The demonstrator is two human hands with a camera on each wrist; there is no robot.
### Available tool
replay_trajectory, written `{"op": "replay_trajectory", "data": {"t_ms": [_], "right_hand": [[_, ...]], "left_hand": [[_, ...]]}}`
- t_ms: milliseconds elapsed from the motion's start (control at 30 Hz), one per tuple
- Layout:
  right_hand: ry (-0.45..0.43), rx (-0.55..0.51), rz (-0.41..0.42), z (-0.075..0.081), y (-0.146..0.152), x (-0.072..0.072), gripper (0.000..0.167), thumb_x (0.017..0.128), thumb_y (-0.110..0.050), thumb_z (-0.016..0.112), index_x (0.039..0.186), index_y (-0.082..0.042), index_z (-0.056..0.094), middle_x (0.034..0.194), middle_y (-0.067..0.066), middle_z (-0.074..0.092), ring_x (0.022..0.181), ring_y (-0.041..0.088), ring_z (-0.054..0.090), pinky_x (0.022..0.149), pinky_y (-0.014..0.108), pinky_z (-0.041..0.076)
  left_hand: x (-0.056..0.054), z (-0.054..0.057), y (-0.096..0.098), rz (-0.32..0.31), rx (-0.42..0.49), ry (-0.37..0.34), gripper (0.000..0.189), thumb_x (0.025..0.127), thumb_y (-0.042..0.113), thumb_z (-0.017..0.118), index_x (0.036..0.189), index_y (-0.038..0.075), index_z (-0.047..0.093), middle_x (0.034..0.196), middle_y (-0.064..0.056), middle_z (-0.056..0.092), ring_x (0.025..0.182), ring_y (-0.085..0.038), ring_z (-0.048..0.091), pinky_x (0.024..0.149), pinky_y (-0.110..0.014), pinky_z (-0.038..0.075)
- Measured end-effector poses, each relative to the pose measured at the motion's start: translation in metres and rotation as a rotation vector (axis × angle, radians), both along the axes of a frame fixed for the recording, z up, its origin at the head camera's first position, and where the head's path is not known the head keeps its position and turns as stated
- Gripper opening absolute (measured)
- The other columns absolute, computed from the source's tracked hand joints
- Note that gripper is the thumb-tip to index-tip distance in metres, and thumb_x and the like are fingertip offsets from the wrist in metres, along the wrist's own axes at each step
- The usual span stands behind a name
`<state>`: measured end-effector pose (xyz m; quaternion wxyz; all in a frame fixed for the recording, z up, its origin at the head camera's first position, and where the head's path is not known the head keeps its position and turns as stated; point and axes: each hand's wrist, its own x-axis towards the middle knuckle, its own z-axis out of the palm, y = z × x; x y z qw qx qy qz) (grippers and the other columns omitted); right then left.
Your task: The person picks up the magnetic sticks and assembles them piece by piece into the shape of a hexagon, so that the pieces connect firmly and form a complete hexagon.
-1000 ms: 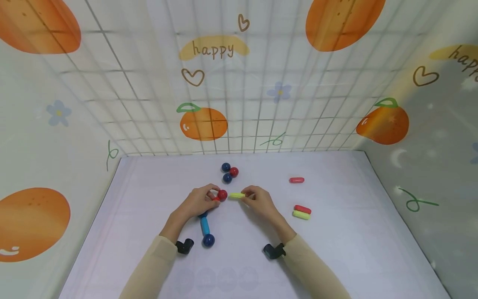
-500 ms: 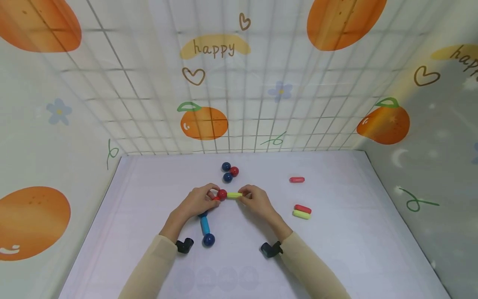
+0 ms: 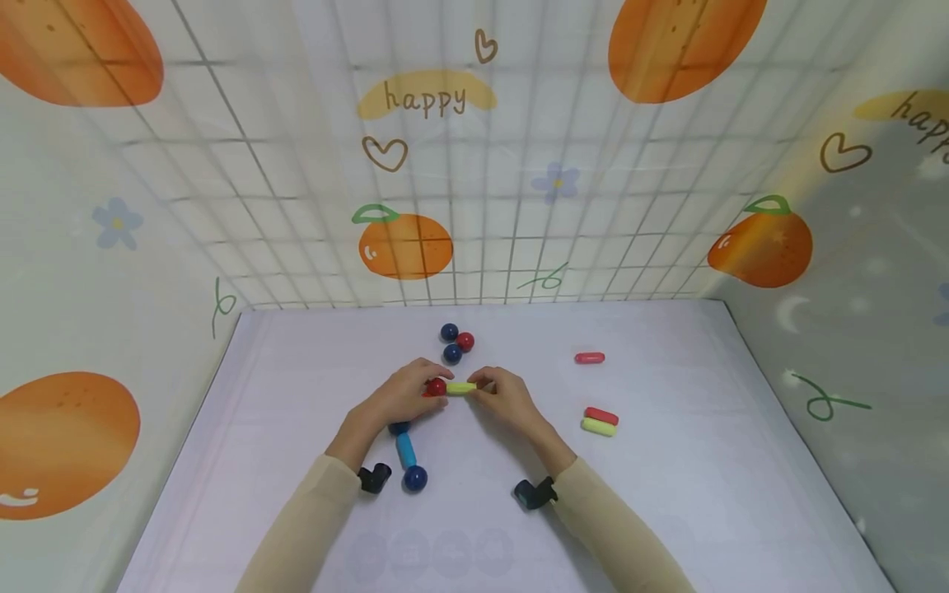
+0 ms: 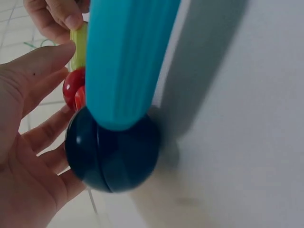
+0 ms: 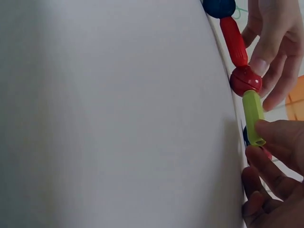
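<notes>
The head view is bright — the wrist views dimmer, with soft-edged shadows [image 4: 204, 66] on the table [image 3: 712, 494].

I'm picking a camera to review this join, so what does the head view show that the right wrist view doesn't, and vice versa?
Only head: the light blue rod and the lone red stick off to the right.
Only right wrist: the hollow end of the yellow-green rod, and the joined red rod at full length.
Both: the right hand pinching the yellow-green rod, and the left hand at the red ball.
</notes>
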<state>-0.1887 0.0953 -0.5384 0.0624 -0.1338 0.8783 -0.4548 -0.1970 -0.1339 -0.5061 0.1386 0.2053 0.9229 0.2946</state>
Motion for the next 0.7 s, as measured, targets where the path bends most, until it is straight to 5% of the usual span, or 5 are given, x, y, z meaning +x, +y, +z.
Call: {"op": "replay_trajectory", "data": {"t_ms": [233, 700], "right_hand": [[-0.021, 0.009, 0.028, 0.0005, -0.0030, -0.0002, 0.015, 0.093, -0.014, 0.072, 0.108, -0.016, 0.074, 0.098, -0.002, 0.067, 0.080, 0.016, 0.059, 0.073, 0.031, 0.052], [-0.017, 0.032, 0.044, -0.0008, -0.0083, -0.0005, 0.017, 0.093, -0.014, 0.071, 0.110, -0.017, 0.074, 0.101, -0.003, 0.067, 0.083, 0.015, 0.058, 0.074, 0.032, 0.051]], "left_hand": [[0.0033, 0.0000, 0.0022, -0.004, -0.034, -0.020, 0.039, 0.087, 0.023, 0.080, 0.124, 0.021, 0.069, 0.107, 0.000, 0.059, 0.093, -0.019, 0.055, 0.083, -0.036, 0.051], [0.0051, -0.0064, -0.0001, 0.022, -0.050, -0.050, 0.033, 0.086, 0.033, 0.080, 0.117, 0.025, 0.071, 0.100, 0.000, 0.056, 0.085, -0.017, 0.053, 0.073, -0.032, 0.050]]}}
